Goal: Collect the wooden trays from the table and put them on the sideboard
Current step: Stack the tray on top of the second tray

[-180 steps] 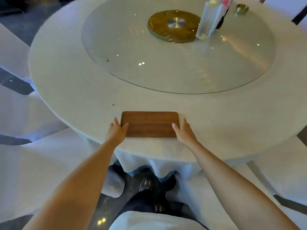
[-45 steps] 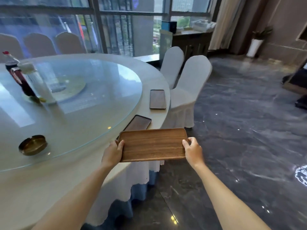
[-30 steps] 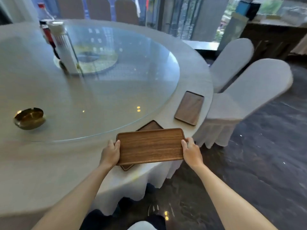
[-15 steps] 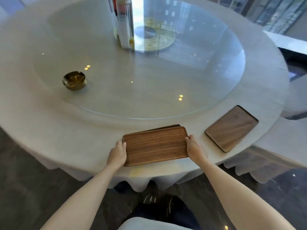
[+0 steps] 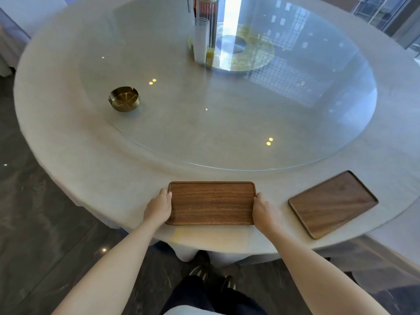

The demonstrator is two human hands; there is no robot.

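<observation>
A brown wooden tray (image 5: 211, 203) lies near the front edge of the round white-clothed table (image 5: 75, 142). It covers a second tray that it was lowered onto; that lower tray is hidden. My left hand (image 5: 159, 206) grips the tray's left short edge and my right hand (image 5: 264, 211) grips its right short edge. Another wooden tray (image 5: 333, 203), darker, lies at an angle on the table to the right, a hand's width from my right hand. The sideboard is out of view.
A large glass turntable (image 5: 227, 123) covers the table's middle. On it stand a brass ashtray (image 5: 123, 98) at the left and a clear ribbed holder with bottles (image 5: 202, 39) near the centre. Dark marble floor (image 5: 41, 223) surrounds the table.
I carried the tray around the table and set it squarely down on a second tray, which is now covered. The view has turned to look straight down over the table.
</observation>
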